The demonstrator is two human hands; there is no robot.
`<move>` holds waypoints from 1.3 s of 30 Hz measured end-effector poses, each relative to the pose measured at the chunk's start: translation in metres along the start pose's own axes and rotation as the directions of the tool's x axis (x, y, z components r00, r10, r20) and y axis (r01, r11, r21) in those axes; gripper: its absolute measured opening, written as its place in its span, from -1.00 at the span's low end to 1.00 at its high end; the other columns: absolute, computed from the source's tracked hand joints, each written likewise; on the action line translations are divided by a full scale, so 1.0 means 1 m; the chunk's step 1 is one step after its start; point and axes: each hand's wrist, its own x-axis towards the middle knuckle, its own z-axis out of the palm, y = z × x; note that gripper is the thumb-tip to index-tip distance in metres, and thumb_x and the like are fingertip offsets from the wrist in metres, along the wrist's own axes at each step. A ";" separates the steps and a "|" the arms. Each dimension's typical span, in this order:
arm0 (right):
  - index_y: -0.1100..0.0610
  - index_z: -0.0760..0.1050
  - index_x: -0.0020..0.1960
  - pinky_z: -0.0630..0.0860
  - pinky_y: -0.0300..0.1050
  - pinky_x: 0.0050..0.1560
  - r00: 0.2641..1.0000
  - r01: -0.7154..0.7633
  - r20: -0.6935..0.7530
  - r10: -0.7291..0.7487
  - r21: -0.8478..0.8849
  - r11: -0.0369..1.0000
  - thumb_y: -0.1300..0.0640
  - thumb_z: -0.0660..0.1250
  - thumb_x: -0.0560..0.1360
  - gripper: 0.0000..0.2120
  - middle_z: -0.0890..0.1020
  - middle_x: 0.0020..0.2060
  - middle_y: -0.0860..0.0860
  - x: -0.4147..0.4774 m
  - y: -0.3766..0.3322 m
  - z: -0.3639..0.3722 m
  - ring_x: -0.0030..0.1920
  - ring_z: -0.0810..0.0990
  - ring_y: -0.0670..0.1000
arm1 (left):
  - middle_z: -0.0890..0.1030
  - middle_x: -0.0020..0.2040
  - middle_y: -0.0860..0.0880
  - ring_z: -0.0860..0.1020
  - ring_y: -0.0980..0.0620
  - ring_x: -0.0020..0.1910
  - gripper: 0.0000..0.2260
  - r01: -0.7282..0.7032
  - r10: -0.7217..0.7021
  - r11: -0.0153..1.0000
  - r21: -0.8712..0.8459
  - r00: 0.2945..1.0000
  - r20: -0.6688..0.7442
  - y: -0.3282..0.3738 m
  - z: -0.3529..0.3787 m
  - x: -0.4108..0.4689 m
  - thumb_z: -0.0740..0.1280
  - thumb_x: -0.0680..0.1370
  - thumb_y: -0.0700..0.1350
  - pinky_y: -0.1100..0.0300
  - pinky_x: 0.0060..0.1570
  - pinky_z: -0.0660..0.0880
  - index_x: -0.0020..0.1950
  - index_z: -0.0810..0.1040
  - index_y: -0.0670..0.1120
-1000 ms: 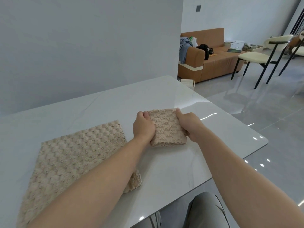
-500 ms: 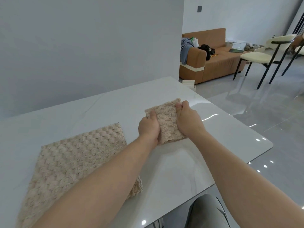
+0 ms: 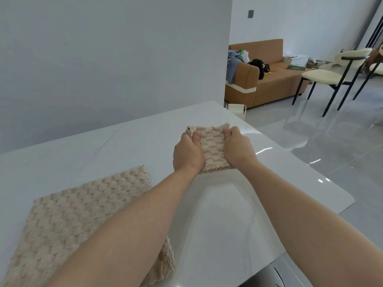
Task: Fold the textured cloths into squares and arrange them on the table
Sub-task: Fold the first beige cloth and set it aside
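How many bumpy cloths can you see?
2. The small folded cloth is gripped between the left hand and right hand, far across the table. The big cloth lies flat at the near left, partly under the left forearm. More could hide beneath it.

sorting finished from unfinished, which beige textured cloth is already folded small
The small beige textured cloth gripped by the left hand and right hand; the large beige textured cloth lies spread flat.

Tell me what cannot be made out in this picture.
Head view:
1. Fingers of left hand and right hand: mostly hidden by the folded cloth.
2. Flat cloth: near part covered by the left forearm, corner cut off by the frame edge.
3. Items on the sofa: too small to name.
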 end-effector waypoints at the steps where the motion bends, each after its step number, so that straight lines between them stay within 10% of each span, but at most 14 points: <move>1: 0.12 0.31 0.07 0.36 0.05 -0.13 1.000 0.006 0.007 -0.006 -0.001 1.000 -0.09 -0.04 0.73 -0.69 0.44 -0.24 0.03 0.009 0.000 0.002 -0.17 0.45 0.17 | 0.59 -0.08 -0.04 0.55 -0.10 -0.07 -0.57 0.024 -0.024 0.999 -0.025 1.000 0.003 -0.002 0.004 0.007 0.07 0.71 0.16 0.10 -0.14 0.34 0.20 0.48 -0.18; 19: 0.19 0.31 0.32 0.49 0.08 -0.10 0.971 0.205 0.196 -0.134 -0.404 0.892 0.16 0.10 0.69 -0.78 0.57 0.07 0.19 0.224 -0.010 0.091 0.03 0.57 0.23 | 0.53 0.36 -0.16 0.50 -0.17 0.33 -0.66 0.212 -0.217 0.969 0.126 0.976 0.023 -0.027 0.080 0.200 0.11 0.73 -0.01 0.15 0.04 0.32 0.37 0.45 -0.18; 35: 0.15 0.29 0.29 0.20 -0.06 -0.39 0.957 0.249 0.076 -0.280 -0.713 0.656 -0.02 0.09 0.70 -0.72 0.63 -0.01 0.11 0.269 0.009 0.110 -0.20 0.46 0.15 | 0.63 0.17 -0.06 0.61 -0.10 0.14 -0.66 0.130 -0.210 0.767 0.628 0.976 0.055 -0.017 0.121 0.235 0.30 0.54 -0.15 0.10 -0.16 0.39 0.32 0.45 -0.12; 39: 0.15 0.21 0.42 0.35 0.00 -0.22 0.968 0.183 -0.028 -0.249 -0.599 0.780 -0.24 0.09 0.66 -0.46 0.54 0.16 0.17 0.266 0.017 0.108 -0.02 0.56 0.20 | 0.45 0.28 -0.16 0.51 -0.18 0.20 -0.53 -0.167 0.230 0.482 0.860 0.971 0.060 -0.022 0.112 0.235 0.23 0.56 -0.12 -0.05 0.12 0.46 0.45 0.26 -0.18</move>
